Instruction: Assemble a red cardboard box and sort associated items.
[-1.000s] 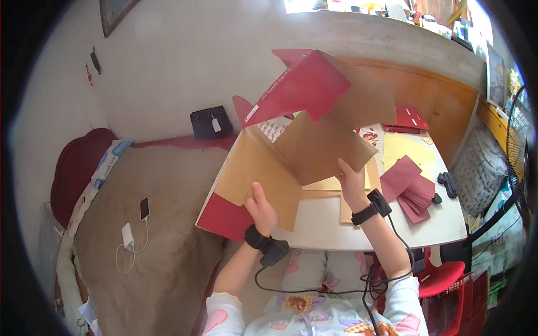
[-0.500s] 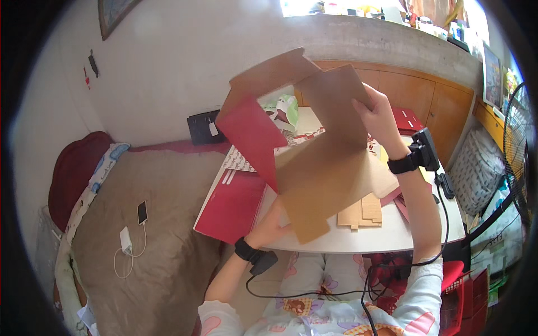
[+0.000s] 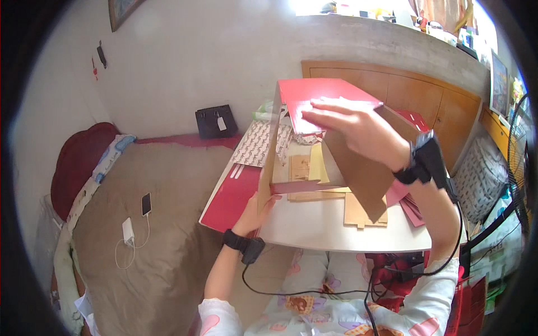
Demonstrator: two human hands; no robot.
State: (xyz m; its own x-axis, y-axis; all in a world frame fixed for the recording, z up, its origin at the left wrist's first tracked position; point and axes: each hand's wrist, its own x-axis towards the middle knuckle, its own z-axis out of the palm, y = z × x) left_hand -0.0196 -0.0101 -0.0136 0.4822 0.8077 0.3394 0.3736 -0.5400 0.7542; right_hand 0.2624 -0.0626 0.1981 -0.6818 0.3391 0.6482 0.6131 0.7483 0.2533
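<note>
**Above a white table (image 3: 314, 238): red-and-brown carton (image 3: 336, 89) between two separated hands**

Head view. The carton, red on its outer face and plain brown within, stands partly folded over the middle of the table, its panels set at angles around a gap through which the tabletop shows. The left hand (image 3: 252, 215) is clamped on the lower part of the narrow upright panel at the carton's left, with fingertips showing past its right side. The right hand (image 3: 358, 129) lies over the red upper panel, fingers extended against its surface; its thumb cannot be made out. The hands are well apart, and each wears a black wrist device, that on the left wrist (image 3: 245, 245) showing a trailing black cable.

Beneath and around the carton lie flat brown cardboard pieces (image 3: 365, 215) near the front edge, a yellow piece (image 3: 318, 163) seen through the gap, a patterned sheet (image 3: 262, 144) to the left, and a red folder-like piece (image 3: 228, 196) with pale slots on the table's left edge. Dusky pink pieces (image 3: 413, 211) lie partly hidden behind the right forearm.

Left of the table is a bed (image 3: 162, 241) bearing a phone (image 3: 146, 204) and a white block (image 3: 128, 231) joined by a cable; a black bag (image 3: 216, 121) stands against the wall.
</note>
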